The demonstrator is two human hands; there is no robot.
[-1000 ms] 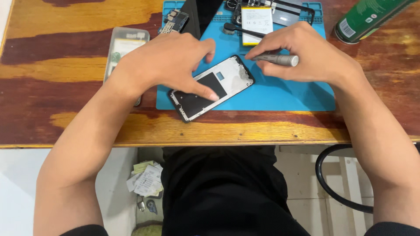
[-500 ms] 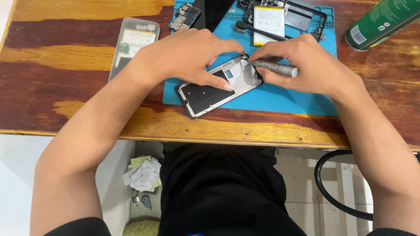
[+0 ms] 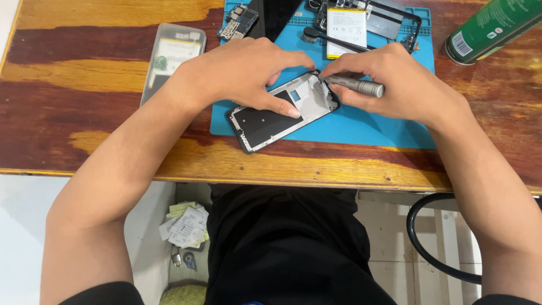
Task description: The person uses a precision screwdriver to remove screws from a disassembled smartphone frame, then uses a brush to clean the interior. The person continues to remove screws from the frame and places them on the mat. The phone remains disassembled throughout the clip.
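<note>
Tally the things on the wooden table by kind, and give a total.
Blue work mat: 1
Opened phone frame: 1
Silver screwdriver: 1
Phone battery: 1
Small circuit board: 1
Clear phone case: 1
Green can: 1
Black frame part: 1
Total: 8

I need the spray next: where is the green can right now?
In the head view, the green can lies tilted at the top right of the wooden table, just beyond the blue mat's right edge.
</note>
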